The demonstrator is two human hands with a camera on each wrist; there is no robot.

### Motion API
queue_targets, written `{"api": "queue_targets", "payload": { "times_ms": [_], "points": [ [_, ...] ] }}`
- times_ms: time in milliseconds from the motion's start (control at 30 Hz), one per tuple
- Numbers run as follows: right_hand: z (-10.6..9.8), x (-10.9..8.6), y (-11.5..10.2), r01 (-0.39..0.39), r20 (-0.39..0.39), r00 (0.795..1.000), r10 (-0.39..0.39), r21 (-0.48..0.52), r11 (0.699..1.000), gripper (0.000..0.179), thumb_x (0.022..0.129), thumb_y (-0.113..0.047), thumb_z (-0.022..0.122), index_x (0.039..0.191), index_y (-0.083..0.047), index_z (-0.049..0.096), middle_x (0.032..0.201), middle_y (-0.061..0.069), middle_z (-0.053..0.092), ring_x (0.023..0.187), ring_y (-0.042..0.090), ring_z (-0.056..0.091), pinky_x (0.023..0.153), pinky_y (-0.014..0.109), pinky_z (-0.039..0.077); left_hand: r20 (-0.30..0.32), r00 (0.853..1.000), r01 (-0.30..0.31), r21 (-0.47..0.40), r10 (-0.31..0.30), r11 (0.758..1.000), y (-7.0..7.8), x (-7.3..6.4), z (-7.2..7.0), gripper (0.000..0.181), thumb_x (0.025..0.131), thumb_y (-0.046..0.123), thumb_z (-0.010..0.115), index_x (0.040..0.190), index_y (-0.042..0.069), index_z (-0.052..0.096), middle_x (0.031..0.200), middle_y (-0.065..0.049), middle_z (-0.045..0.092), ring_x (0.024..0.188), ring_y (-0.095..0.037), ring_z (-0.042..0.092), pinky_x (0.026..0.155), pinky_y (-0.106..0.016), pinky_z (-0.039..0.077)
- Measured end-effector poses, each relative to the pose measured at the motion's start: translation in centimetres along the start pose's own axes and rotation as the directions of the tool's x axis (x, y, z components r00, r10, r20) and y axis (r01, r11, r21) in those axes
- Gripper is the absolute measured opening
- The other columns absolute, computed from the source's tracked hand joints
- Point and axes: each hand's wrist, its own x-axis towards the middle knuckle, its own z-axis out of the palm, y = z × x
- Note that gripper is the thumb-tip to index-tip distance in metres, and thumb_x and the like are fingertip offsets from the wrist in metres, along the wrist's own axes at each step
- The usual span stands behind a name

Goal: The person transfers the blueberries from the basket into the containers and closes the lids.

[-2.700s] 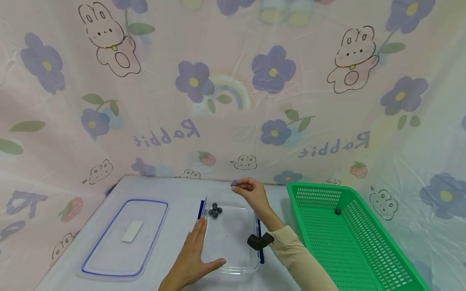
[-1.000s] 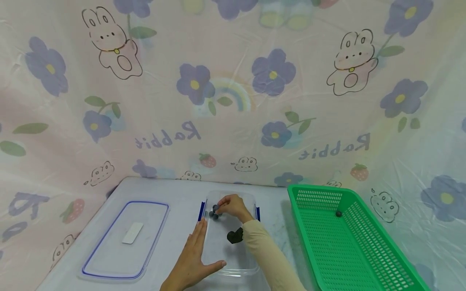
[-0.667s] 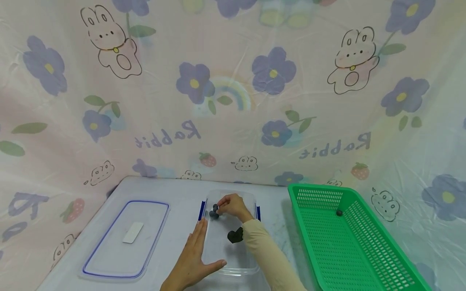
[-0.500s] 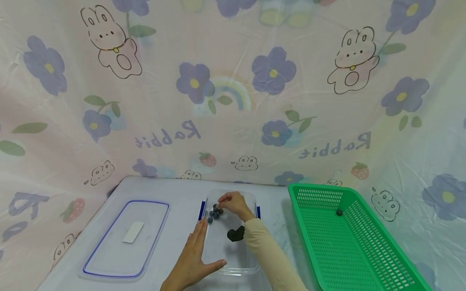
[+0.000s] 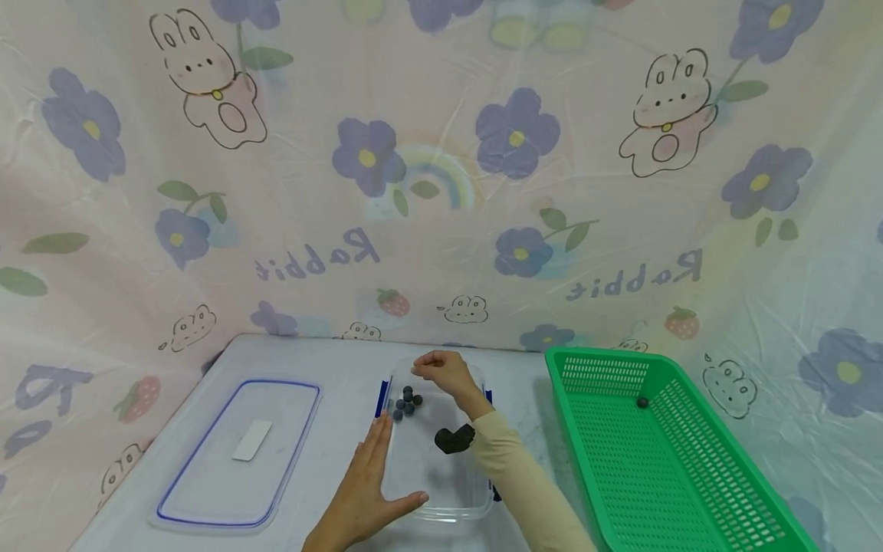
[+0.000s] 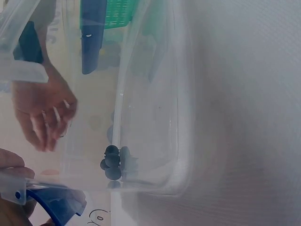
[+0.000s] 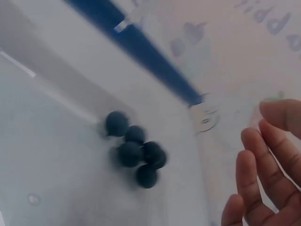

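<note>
Several dark blueberries [image 5: 408,404] lie bunched on the floor of a clear plastic box [image 5: 441,512], near its left wall. Over the back of the box hovers my right hand [image 5: 447,373]. In the right wrist view the right hand [image 7: 270,174] has loosely bent fingers with nothing between them, apart from the blueberries [image 7: 130,153] below. My left hand [image 5: 366,487] lies along the left side of the box, its fingers straight at the rim and its thumb stretched toward the front. In the left wrist view the berries [image 6: 112,162] show through the transparent wall.
To the right stands a green perforated basket [image 5: 576,429] with one dark blueberry [image 5: 642,402] in its far part. A clear lid with a blue seal [image 5: 237,383] lies on the table at left, a white rectangular piece [image 5: 252,440] on it. Blue latches [image 5: 382,399] flank the box.
My right hand brought a pinched blueberry from the back of the box down to the cluster and let it go. The berries shifted apart; the hand has since risen away. My left hand stayed put.
</note>
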Motion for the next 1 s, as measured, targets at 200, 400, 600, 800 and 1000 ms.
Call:
{"api": "queue_targets", "payload": {
  "times_ms": [200, 400, 600, 800, 1000],
  "points": [
    [-1.5, -0.7, -2.6, 0.054, -0.048, 0.997, -0.052, 0.053, 0.997, 0.022, 0.088, -0.018, 0.072, 0.103, -0.002, 0.069, 0.095, 0.006, 0.069, 0.094, 0.028, 0.063, 0.089, 0.045, 0.049, -0.011, 1.000, 0.006, -0.010, -0.006, 1.000, -0.1, 0.0, 0.0, 0.114, 0.075, 0.057, 0.076, 0.155, 0.005, 0.015, 0.161, -0.013, 0.010, 0.145, -0.034, 0.012, 0.106, -0.067, 0.019],
    [-3.9, -2.0, -5.7, 0.162, -0.093, 0.984, -0.150, 0.136, 0.977, 0.020, 0.089, -0.011, 0.071, 0.105, 0.000, 0.068, 0.098, 0.007, 0.068, 0.092, 0.019, 0.063, 0.090, 0.038, 0.049, -0.007, 1.000, 0.015, 0.002, -0.015, 1.000, 0.0, 0.0, 0.0, 0.115, 0.074, 0.059, 0.075, 0.155, 0.003, 0.015, 0.160, -0.014, 0.010, 0.144, -0.036, 0.013, 0.105, -0.068, 0.020],
    [-6.6, -4.0, -7.8, 0.245, -0.163, 0.962, -0.218, 0.171, 0.954, 0.022, 0.088, -0.012, 0.072, 0.107, -0.001, 0.066, 0.101, 0.008, 0.066, 0.094, 0.021, 0.062, 0.086, 0.033, 0.050, 0.002, 0.999, 0.033, 0.010, -0.033, 0.999, 0.0, 0.0, -0.2, 0.117, 0.073, 0.061, 0.075, 0.155, 0.003, 0.013, 0.161, -0.014, 0.008, 0.145, -0.035, 0.011, 0.107, -0.066, 0.018],
    [-9.2, -5.7, -8.6, 0.300, -0.277, 0.926, -0.257, 0.127, 0.945, 0.027, 0.088, -0.011, 0.073, 0.110, 0.002, 0.064, 0.101, 0.010, 0.066, 0.093, 0.019, 0.061, 0.082, 0.031, 0.049, 0.004, 1.000, 0.016, -0.016, -0.016, 1.000, 0.0, -0.1, 0.1, 0.117, 0.075, 0.058, 0.076, 0.156, 0.006, 0.010, 0.161, -0.015, 0.008, 0.144, -0.035, 0.011, 0.107, -0.065, 0.017],
    [-12.6, -7.3, -8.2, 0.316, -0.393, 0.886, -0.247, 0.122, 0.941, 0.023, 0.087, -0.011, 0.073, 0.108, -0.005, 0.065, 0.098, 0.002, 0.067, 0.092, 0.018, 0.061, 0.081, 0.027, 0.051, -0.007, 1.000, 0.006, -0.020, -0.006, 1.000, 0.0, -0.1, 0.0, 0.117, 0.074, 0.056, 0.077, 0.156, 0.006, 0.011, 0.161, -0.014, 0.009, 0.145, -0.035, 0.011, 0.109, -0.063, 0.018]
  ]
}}
